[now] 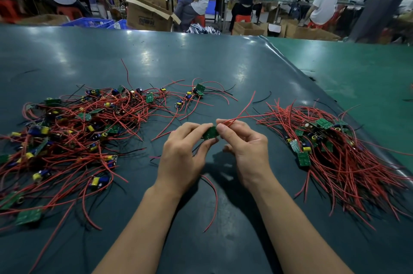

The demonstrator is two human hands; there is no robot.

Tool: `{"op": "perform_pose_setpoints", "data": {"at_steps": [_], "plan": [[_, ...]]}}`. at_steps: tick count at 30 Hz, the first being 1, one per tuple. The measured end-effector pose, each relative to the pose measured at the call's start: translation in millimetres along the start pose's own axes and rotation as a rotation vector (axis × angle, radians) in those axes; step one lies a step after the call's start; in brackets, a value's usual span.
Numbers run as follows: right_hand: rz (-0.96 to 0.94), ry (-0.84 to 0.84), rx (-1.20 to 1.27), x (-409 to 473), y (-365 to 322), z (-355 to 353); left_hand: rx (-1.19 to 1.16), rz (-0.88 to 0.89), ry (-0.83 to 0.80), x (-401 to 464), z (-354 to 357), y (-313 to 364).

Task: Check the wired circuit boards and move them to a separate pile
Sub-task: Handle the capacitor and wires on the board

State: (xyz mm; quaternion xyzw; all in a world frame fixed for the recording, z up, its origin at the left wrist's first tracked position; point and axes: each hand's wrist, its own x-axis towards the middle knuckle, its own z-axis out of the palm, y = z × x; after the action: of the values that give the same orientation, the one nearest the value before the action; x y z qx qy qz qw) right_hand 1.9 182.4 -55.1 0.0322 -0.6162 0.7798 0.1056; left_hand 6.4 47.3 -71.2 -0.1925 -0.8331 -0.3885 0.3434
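Circuit board (210, 132), small and green, sits pinched between both hands above the near middle of the dark table mat (201, 61). Left hand (182, 157) grips its left edge, fingers curled closed; right hand (242, 146) pinches its red wires (242, 113). Checking looks under way. Next it likely joins the combed right pile (335, 148), away from the tangled left pile (73, 130).

**Overhead light, soft glare, bent edges**

Bright overhead lamps are throwing pale glare patches across the upper middle of the bench (156, 55). The hands (214, 151) are casting a dark shadow just below them. Edges are bowing from the wide lens; the background at top is blurring.
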Motion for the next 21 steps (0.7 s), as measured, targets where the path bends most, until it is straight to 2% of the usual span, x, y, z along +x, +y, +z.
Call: {"op": "perform_pose_setpoints", "data": {"at_steps": [4,7,10,16,19,21], "plan": [[0.18,-0.071,0.042,0,1,-2,0.026,0.029,-0.009,-1,-3,-1],[0.185,-0.076,0.075,1,3,-1,0.052,0.058,-0.039,-3,-3,-2],[0.102,0.048,0.071,5,3,0,0.029,0.043,-0.039,-4,1,1],[0.149,0.3,0.142,13,1,-9,0.006,0.039,-0.018,-5,5,3],[0.128,0.484,0.227,20,0,-18,0.015,0.066,-0.042,-6,4,3],[0.024,0.599,0.084,23,2,-22,0.022,0.09,-0.061,-6,5,5]]}}
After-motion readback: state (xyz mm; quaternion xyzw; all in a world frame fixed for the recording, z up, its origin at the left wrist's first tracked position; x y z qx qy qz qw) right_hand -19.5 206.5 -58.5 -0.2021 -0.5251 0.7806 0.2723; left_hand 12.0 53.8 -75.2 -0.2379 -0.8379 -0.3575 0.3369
